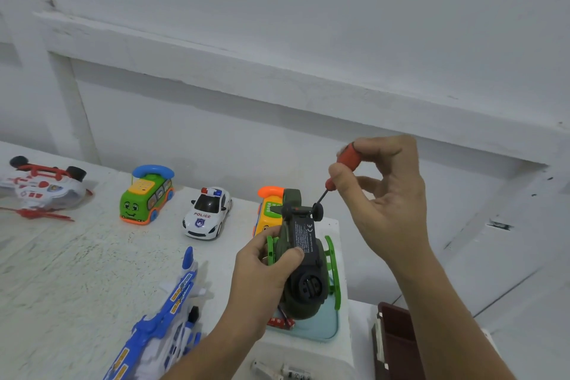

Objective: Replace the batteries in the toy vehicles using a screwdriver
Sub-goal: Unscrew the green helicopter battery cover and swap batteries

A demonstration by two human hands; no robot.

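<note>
My left hand (262, 271) grips a dark green toy helicopter (303, 259), turned belly-up above the table, with its black underside label facing me. My right hand (388, 194) pinches a small red-handled screwdriver (339, 173) by the handle. Its dark tip points down-left and meets the helicopter's underside near a small black wheel. Loose batteries (282, 372) lie at the bottom edge of the view.
Toys line the white table (61, 271): a red-white helicopter (43, 191), a green bus (146, 196), a police car (208, 213), an orange-yellow toy (268, 210) behind the helicopter, a blue-white plane (166, 318). A pale blue tray (317, 327) sits under my hands, a dark red box (394, 339) right.
</note>
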